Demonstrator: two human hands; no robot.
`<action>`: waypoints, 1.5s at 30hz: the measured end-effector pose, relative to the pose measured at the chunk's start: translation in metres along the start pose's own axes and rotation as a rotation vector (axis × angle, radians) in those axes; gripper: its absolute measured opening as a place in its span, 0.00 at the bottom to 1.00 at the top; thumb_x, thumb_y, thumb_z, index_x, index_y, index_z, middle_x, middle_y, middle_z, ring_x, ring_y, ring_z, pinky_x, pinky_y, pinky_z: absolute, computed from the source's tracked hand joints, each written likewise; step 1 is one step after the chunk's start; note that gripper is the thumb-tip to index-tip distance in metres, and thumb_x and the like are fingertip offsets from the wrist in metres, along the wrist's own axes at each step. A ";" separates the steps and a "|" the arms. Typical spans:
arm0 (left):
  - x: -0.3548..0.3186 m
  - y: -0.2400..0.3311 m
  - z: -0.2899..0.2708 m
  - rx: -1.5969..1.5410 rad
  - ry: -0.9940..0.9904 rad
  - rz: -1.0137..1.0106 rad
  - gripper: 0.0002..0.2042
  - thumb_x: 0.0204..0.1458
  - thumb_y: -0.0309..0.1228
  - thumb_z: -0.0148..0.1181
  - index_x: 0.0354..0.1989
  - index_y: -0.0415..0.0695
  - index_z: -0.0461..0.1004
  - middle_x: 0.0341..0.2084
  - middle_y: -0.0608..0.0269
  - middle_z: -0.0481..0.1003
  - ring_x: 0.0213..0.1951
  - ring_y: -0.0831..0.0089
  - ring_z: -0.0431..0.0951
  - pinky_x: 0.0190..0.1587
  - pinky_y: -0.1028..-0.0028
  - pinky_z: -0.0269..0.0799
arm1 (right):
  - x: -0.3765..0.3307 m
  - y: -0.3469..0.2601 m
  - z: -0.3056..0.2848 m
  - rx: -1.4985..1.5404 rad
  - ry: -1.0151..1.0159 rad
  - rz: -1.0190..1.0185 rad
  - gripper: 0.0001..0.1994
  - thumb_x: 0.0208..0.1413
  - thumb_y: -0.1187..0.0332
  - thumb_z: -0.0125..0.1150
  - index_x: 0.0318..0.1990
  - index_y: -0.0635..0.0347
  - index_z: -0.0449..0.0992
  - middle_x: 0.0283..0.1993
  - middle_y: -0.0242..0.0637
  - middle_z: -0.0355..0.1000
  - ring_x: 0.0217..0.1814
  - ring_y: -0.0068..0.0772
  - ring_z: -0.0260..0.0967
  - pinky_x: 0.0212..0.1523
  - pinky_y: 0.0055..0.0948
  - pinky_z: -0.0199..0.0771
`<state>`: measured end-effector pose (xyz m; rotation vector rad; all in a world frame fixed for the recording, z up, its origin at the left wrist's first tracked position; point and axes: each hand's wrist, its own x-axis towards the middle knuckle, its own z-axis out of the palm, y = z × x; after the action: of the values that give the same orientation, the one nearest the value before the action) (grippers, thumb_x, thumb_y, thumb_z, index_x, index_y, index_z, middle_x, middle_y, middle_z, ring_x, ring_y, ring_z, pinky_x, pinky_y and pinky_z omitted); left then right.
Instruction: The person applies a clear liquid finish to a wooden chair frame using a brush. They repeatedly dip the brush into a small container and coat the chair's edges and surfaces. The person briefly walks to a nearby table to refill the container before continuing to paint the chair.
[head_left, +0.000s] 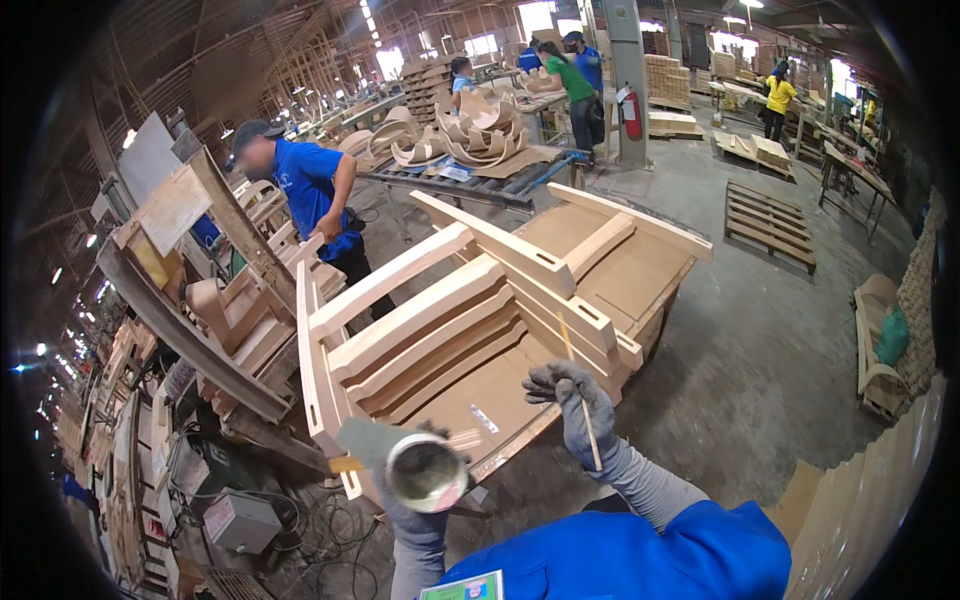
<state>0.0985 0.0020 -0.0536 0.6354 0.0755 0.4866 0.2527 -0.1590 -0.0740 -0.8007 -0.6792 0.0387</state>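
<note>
Left hand (pixel 400 470), mostly hidden behind a round can (pixel 428 472), grips it; contents unclear. Right hand (pixel 575 405), fingers closed, holds a thin stick (pixel 578 390) beside the chair frame (pixel 450 310).

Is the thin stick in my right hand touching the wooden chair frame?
Cannot tell. In the head view the right hand grips the thin stick, whose tip overlaps the chair frame, but this single angle doesn't show contact or a gap.

Place: a big furniture workshop, where I stand among other workers.
Frames: an unfinished chair frame (pixel 440 320) of pale wood lies on my bench (pixel 640 270).
Stock: curved wooden parts (pixel 470 130) are heaped on a table beyond, pallets (pixel 768 222) lie on the concrete floor (pixel 760 370).
Roof: open rafters, hanging lights.
</note>
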 end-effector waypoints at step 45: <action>-0.009 -0.012 -0.009 0.492 0.128 0.811 0.25 0.55 0.44 0.48 0.60 0.48 0.59 0.56 0.56 0.63 0.55 0.50 0.64 0.51 0.56 0.68 | 0.070 0.080 -0.209 -0.814 -0.234 -0.088 0.37 0.42 0.67 0.66 0.61 0.61 0.56 0.55 0.47 0.66 0.45 0.45 0.73 0.42 0.33 0.74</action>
<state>0.0941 -0.0057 -0.0688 1.1179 0.0562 1.3173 0.4448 -0.2187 -0.1934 -1.5615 -0.9661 -0.2430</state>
